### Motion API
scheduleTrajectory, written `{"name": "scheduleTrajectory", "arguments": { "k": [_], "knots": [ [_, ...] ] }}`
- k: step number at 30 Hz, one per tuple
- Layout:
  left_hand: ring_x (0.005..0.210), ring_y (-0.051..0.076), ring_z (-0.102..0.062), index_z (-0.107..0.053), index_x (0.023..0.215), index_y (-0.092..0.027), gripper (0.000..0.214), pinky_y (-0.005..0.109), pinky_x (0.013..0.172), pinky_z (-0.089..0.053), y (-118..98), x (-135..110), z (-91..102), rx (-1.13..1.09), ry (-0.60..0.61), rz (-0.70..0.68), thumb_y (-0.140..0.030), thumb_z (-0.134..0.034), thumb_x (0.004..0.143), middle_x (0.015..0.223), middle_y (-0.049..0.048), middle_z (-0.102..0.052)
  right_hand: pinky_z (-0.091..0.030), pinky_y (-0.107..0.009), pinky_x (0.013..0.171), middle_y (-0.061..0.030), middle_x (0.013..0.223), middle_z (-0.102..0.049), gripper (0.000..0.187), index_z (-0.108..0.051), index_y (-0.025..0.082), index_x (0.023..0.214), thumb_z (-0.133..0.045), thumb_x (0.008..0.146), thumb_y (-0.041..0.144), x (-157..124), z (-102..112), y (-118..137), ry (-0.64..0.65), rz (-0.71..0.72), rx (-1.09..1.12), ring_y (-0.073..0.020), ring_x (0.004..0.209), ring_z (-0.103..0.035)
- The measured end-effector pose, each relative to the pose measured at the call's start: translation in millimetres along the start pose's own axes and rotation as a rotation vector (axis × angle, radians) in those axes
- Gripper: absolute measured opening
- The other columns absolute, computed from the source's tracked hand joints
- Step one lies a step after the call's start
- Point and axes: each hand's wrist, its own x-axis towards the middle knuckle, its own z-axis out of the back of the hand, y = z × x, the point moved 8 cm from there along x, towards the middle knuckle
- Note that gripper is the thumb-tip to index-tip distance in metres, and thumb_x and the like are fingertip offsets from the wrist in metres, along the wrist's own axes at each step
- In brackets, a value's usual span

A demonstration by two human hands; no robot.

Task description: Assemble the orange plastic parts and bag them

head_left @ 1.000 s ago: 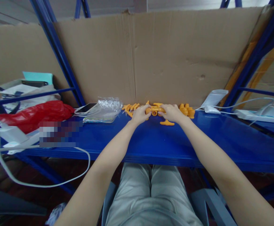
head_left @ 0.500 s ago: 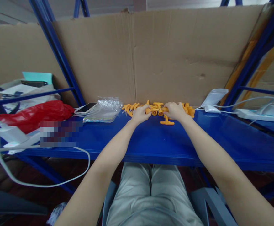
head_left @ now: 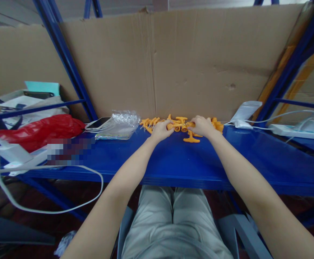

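My left hand [head_left: 161,131] is closed around a small yellow-orange plastic piece [head_left: 170,126], with the thumb and fingertips toward the right. A second yellow-orange piece [head_left: 190,125] is pinched by my right hand [head_left: 203,126], a short way to the right. What spans the gap between the two pieces is too small to make out. Around both hands lie several yellow-orange T-shaped plastic handles; one T-shaped handle [head_left: 191,139] is in front, just below my right hand. More handles [head_left: 149,123], some with thin chains, lie left of my left hand. Other yellow-orange parts [head_left: 217,125] sit behind my right wrist.
On the blue shelf top [head_left: 181,162], a clear plastic bag [head_left: 119,127] and a phone [head_left: 101,123] lie left. A red plastic bag [head_left: 46,131] is farther left. A small translucent bag [head_left: 245,111] and a white power strip [head_left: 299,132] are right. A cardboard sheet [head_left: 200,64] stands behind.
My right hand has shifted very slightly, with its fingers a little more raised. My left hand stays nearly in place, still on its yellow-orange piece.
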Motion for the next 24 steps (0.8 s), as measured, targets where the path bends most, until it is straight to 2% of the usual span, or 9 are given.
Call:
{"name": "scheduleTrajectory", "arguments": {
  "k": [8, 16, 20, 24],
  "knots": [
    [0.074, 0.019, -0.064, -0.072, 0.106, -0.022, 0.026, 0.030, 0.073, -0.049, 1, 0, -1.9, -0.029, 0.011, -0.002, -0.030, -0.067, 0.082, 0.083, 0.0034, -0.072, -0.045, -0.044, 0.092, -0.0165, 0.120, -0.070, 0.038, -0.072, 0.017, 0.113, -0.057, 0.090, 0.042, 1, -1, -3, 0.050, -0.045, 0.018, -0.0326, 0.112, -0.064],
    [0.073, 0.019, -0.063, -0.072, 0.105, -0.022, 0.025, 0.029, 0.073, -0.048, 3, 0, -2.9, -0.040, -0.004, 0.001, -0.031, -0.067, 0.082, 0.080, 0.0023, -0.071, -0.047, -0.043, 0.089, -0.0148, 0.120, -0.069, 0.036, -0.071, 0.022, 0.115, -0.060, 0.086, 0.040, 1, 4, -8, -0.004, -0.028, 0.015, -0.0315, 0.110, -0.064],
    [0.076, 0.020, -0.065, -0.071, 0.107, -0.022, 0.026, 0.030, 0.076, -0.048, 8, 1, -2.4, -0.023, -0.005, 0.025, -0.031, -0.067, 0.083, 0.079, 0.0021, -0.071, -0.048, -0.044, 0.091, -0.0163, 0.125, -0.067, 0.036, -0.071, 0.019, 0.117, -0.058, 0.086, 0.030, -1, 6, -15, 0.026, -0.083, -0.025, -0.0322, 0.113, -0.064],
    [0.076, 0.020, -0.066, -0.072, 0.104, -0.023, 0.023, 0.030, 0.075, -0.048, 13, 1, -1.0, -0.002, -0.024, 0.038, -0.031, -0.068, 0.082, 0.075, 0.0006, -0.069, -0.049, -0.045, 0.091, -0.0198, 0.121, -0.070, 0.038, -0.072, 0.015, 0.118, -0.057, 0.086, 0.029, 0, 5, -34, 0.076, -0.176, -0.051, -0.0346, 0.113, -0.065]
  ]
}}
